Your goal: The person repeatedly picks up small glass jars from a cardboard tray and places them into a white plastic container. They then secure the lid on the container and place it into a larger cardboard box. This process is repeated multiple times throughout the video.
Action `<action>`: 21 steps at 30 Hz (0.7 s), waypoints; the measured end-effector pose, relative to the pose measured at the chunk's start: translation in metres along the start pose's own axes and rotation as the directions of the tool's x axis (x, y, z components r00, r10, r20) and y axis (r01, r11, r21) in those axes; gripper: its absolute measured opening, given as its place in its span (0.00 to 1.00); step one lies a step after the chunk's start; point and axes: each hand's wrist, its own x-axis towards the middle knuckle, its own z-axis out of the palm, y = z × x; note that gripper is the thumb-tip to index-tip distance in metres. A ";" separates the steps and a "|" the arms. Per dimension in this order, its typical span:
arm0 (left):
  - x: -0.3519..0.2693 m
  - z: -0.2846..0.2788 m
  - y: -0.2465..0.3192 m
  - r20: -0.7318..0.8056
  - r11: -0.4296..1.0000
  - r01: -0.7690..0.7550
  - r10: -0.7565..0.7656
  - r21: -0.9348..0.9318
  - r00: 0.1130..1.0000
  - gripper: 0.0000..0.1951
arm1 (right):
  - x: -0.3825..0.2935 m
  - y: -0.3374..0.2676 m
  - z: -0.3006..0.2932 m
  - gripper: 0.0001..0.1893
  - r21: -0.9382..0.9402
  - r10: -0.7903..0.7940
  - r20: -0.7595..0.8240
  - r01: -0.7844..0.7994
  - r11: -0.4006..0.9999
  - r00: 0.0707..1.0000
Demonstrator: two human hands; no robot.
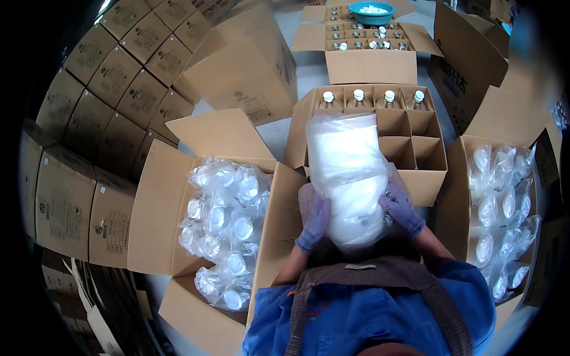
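Note:
Between my two gloved hands is a large bundle of white plastic bags in clear film (349,178), tilted over the near left part of a divided cardboard box (425,178). My left hand (315,222), in a purple glove, rests against the bundle's left side. On its right side, my right hand (401,207) grips the film with bent fingers. Glass bottles with white caps (389,98) stand in the box's far row; several cells at its right hold no bottle. The bundle hides the cells beneath it.
An open carton (153,209) of plastic-wrapped capped bottles (236,263) stands at the left. Another carton (454,213) with wrapped bottles (487,211) is at the right. Beyond stands a divided box (372,66) of bottles, with a teal basin (373,18) of white caps. Stacked cartons (113,73) line the left.

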 end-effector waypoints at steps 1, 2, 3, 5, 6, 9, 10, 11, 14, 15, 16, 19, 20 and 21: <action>-0.012 0.006 -0.014 0.029 0.995 -0.099 0.099 -0.012 0.995 0.33 | -0.005 -0.005 -0.006 0.19 -0.004 0.002 0.025 -0.002 1.000 1.000; -0.028 0.010 -0.023 0.047 0.981 -0.192 0.193 -0.019 0.980 0.33 | -0.008 -0.013 -0.012 0.17 0.003 -0.003 0.056 0.003 1.000 0.998; -0.041 0.003 -0.008 0.112 0.986 -0.161 0.165 -0.049 0.980 0.31 | -0.014 -0.013 -0.018 0.16 0.008 0.001 0.080 -0.002 1.000 0.997; -0.040 -0.032 0.005 0.295 0.999 0.029 -0.021 -0.025 0.955 0.26 | -0.023 0.008 -0.031 0.12 -0.461 0.044 0.332 0.121 0.879 0.942; -0.020 -0.068 0.012 0.406 0.984 0.172 -0.175 0.044 0.897 0.23 | -0.028 0.015 -0.034 0.11 -0.644 0.112 0.434 0.220 0.732 0.894; 0.060 -0.130 0.060 0.125 0.957 0.224 -0.204 -0.184 0.971 0.17 | -0.048 0.010 -0.008 0.10 -0.772 0.227 0.606 0.494 0.401 0.762; 0.091 -0.135 0.065 -0.150 0.985 -0.039 0.014 -0.168 0.989 0.23 | -0.054 0.011 -0.001 0.10 -0.786 0.211 0.582 0.476 0.395 0.785; 0.129 -0.129 0.077 -0.314 0.947 -0.243 0.170 -0.211 0.934 0.22 | -0.060 0.012 0.003 0.10 -0.807 0.205 0.547 0.447 0.385 0.811; 0.213 -0.103 0.070 -0.102 0.772 -0.214 0.191 -0.598 0.976 0.29 | -0.049 0.012 -0.004 0.12 -0.668 0.083 0.642 0.503 0.549 0.762; 0.234 -0.082 0.063 0.119 0.584 0.006 0.156 -0.811 0.981 0.29 | -0.043 0.009 -0.013 0.13 -0.591 0.031 0.677 0.517 0.620 0.736; 0.243 -0.060 0.047 0.118 0.619 -0.201 0.435 -0.759 0.893 0.26 | -0.018 -0.039 -0.034 0.14 -0.582 0.146 0.690 0.423 0.695 0.709; 0.245 -0.013 0.029 0.011 0.466 -0.481 0.727 -0.743 0.687 0.15 | 0.059 -0.138 -0.072 0.21 -0.537 -0.177 0.334 0.341 0.772 0.926; 0.249 0.001 0.029 -0.023 0.431 -0.513 0.749 -0.742 0.663 0.10 | 0.080 -0.152 -0.067 0.21 -0.563 -0.364 0.134 0.373 0.737 0.922; 0.253 0.016 0.029 -0.056 0.395 -0.541 0.768 -0.742 0.638 0.06 | 0.099 -0.163 -0.055 0.22 -0.599 -0.529 -0.068 0.390 0.700 0.846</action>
